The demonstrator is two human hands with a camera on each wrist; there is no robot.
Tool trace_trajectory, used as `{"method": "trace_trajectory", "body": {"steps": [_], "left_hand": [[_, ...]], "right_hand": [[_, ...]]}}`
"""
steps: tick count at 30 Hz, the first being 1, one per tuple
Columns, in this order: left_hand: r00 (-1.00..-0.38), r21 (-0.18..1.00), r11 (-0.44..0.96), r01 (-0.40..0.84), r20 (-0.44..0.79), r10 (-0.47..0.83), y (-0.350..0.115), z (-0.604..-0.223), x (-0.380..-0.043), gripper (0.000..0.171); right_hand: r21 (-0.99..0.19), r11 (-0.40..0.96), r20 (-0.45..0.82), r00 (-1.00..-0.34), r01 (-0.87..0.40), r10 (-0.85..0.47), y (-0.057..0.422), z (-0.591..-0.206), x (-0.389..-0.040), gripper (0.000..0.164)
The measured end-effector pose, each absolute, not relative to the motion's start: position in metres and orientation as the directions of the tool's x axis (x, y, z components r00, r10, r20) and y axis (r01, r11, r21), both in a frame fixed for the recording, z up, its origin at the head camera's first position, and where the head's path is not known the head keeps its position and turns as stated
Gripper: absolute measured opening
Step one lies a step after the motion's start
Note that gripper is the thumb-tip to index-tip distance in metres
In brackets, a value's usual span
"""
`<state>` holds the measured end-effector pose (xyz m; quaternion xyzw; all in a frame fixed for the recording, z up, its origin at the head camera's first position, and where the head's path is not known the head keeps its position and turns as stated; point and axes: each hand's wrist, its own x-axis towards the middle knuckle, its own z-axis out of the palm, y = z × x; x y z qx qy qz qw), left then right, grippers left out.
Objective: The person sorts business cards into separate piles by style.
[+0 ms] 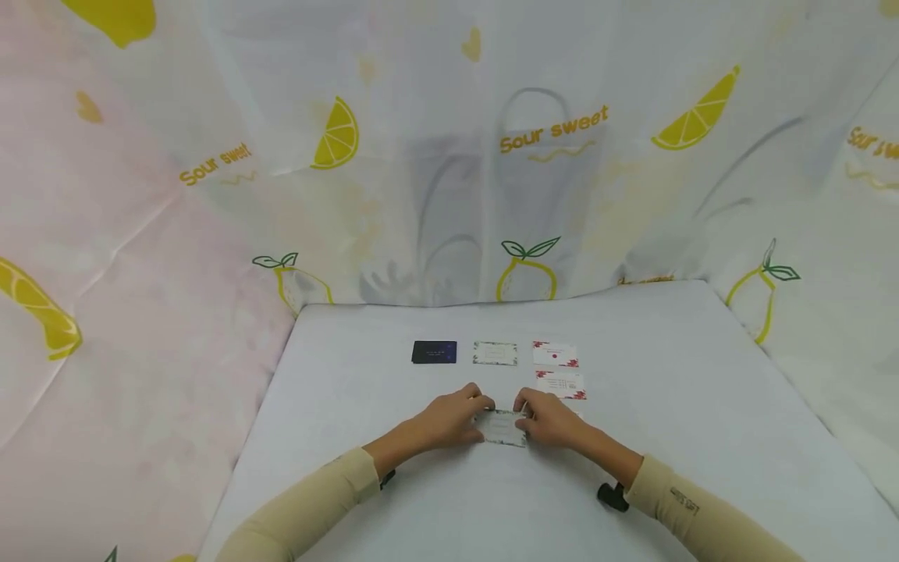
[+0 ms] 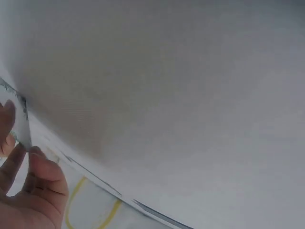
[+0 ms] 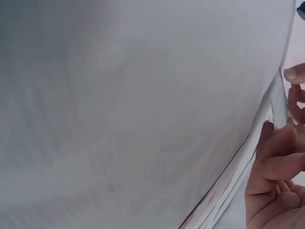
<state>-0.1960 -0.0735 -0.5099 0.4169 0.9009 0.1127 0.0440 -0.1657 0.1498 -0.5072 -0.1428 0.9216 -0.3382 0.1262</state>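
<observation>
A white card with a leafy green-grey border lies between both hands, low over the table. My left hand pinches its left side between thumb and fingers. At its right side, my right hand holds the edge with bent fingers. The left wrist view shows the left hand gripping a corner of the card. In the right wrist view the card appears nearly edge-on beside the right hand.
Behind the hands lie a dark blue card stack, a leaf-bordered card and a red-flowered card. Another red-flowered card sits nearer, by the right hand. Lemon-printed cloth hangs along the back of the white table.
</observation>
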Motion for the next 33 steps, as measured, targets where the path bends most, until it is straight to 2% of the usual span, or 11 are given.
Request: {"method": "trace_trajectory", "body": {"steps": [8,15,26,29,33], "left_hand": [[-0.602,0.337,0.542,0.770,0.102,0.792,-0.085,-0.507,-0.202,0.056],[-0.602,0.338,0.529,0.778,0.163,0.781,-0.089,-0.499,-0.205,0.060],[-0.583,0.347,0.502,0.793,0.189,0.790,-0.086,-0.498,-0.209,0.059],[-0.595,0.332,0.520,0.787,0.182,0.783,-0.087,-0.497,-0.209,0.057],[-0.612,0.315,0.545,0.777,0.176,0.771,-0.089,-0.496,-0.211,0.055]], "right_hand": [[-0.830,0.552,-0.167,-0.911,-0.076,-0.377,0.165,-0.506,-0.172,0.012],[-0.868,0.495,-0.171,-0.917,-0.033,-0.361,0.171,-0.499,-0.176,0.016],[-0.910,0.414,-0.159,-0.919,-0.004,-0.359,0.171,-0.496,-0.174,0.020],[-0.877,0.476,-0.122,-0.932,-0.059,-0.341,0.169,-0.498,-0.174,0.019],[-0.784,0.575,0.025,-0.937,-0.235,-0.348,0.163,-0.498,-0.172,0.027]]}}
